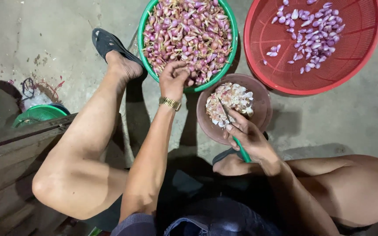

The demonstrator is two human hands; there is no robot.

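Bare concrete floor (44, 35); left hand (174, 78) pinching shallots (184, 26), right hand (250, 140) gripping green-handled knife (240, 147).

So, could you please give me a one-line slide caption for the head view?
Left hand reaches into green basin of unpeeled shallots; right hand holds green-handled knife.

Cut off by the top edge: green basin (147, 65) of unpeeled shallots and red basket (355, 74). Hidden among the shallots (189, 30): fingertips of left hand (173, 78). Mostly buried in right hand (250, 137): green knife handle (241, 150); blade too thin to make out.
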